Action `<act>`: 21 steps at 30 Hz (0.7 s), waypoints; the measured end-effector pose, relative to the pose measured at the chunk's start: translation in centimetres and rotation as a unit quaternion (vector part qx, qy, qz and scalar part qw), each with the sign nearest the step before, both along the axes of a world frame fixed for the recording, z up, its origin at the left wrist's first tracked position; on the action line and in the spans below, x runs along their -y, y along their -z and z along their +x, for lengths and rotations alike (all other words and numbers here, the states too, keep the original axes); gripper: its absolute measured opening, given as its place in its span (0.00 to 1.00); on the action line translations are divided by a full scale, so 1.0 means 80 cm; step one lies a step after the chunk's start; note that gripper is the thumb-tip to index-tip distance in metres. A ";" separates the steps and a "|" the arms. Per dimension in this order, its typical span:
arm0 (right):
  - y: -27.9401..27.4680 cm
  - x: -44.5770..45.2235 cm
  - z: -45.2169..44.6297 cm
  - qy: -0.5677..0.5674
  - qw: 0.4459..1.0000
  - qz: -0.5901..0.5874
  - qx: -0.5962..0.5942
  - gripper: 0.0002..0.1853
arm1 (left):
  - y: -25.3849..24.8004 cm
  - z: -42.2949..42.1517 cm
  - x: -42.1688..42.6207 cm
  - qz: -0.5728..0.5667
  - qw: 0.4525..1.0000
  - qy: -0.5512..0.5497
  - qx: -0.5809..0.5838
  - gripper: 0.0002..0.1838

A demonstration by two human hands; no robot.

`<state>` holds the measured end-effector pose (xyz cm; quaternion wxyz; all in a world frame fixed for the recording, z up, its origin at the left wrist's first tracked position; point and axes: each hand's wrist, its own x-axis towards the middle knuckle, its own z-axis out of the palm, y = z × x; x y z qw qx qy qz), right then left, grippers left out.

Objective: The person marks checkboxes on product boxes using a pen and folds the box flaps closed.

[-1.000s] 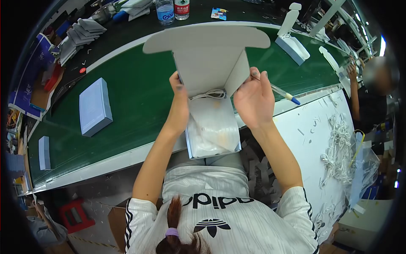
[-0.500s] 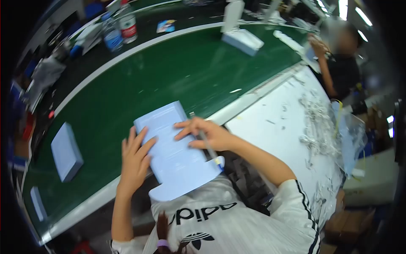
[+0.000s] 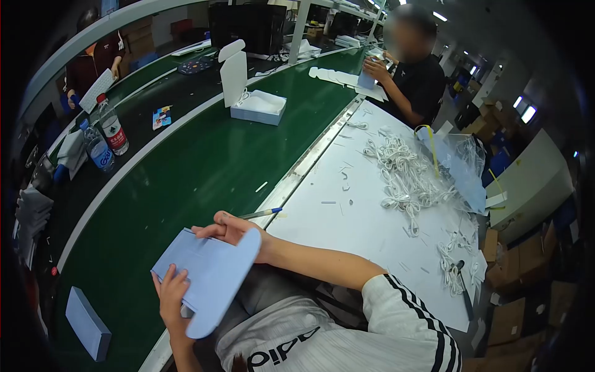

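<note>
A light-blue cardboard box is tilted in front of me, its curved end flap standing out toward my body. My left hand grips its near left side, fingers lying over the top face. On the far right edge, my right hand is partly hidden behind the flap, with fingertips against the box. A pen is tucked in that same hand, its blue end pointing right.
Another blue box lies at left on the green conveyor. Farther along stands an open box. Bundled white cables cover part of the white table. Two bottles stand at left; a co-worker handles a box.
The view has swung, showing more of the far line. The box has turned and tilted, its flap now raised at right. My right hand has moved from its top face to its far edge.
</note>
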<state>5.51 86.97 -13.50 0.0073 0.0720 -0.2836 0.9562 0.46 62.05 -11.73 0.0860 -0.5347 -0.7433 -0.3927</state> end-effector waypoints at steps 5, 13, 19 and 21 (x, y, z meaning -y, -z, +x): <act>-0.071 0.021 -0.003 0.039 0.997 0.031 -0.063 0.08 | 0.002 -0.016 -0.009 0.326 0.840 -0.117 0.419 0.40; -0.044 0.012 0.020 0.178 0.899 0.399 0.037 0.05 | -0.038 0.007 -0.049 0.265 0.906 -0.112 0.311 0.51; -0.132 -0.019 0.047 0.480 0.576 0.655 -0.092 0.02 | -0.046 0.027 -0.048 0.225 0.935 -0.188 0.200 0.46; -0.161 -0.006 0.058 0.487 0.444 0.741 -0.130 0.04 | -0.057 0.032 -0.055 0.223 0.958 -0.151 0.102 0.38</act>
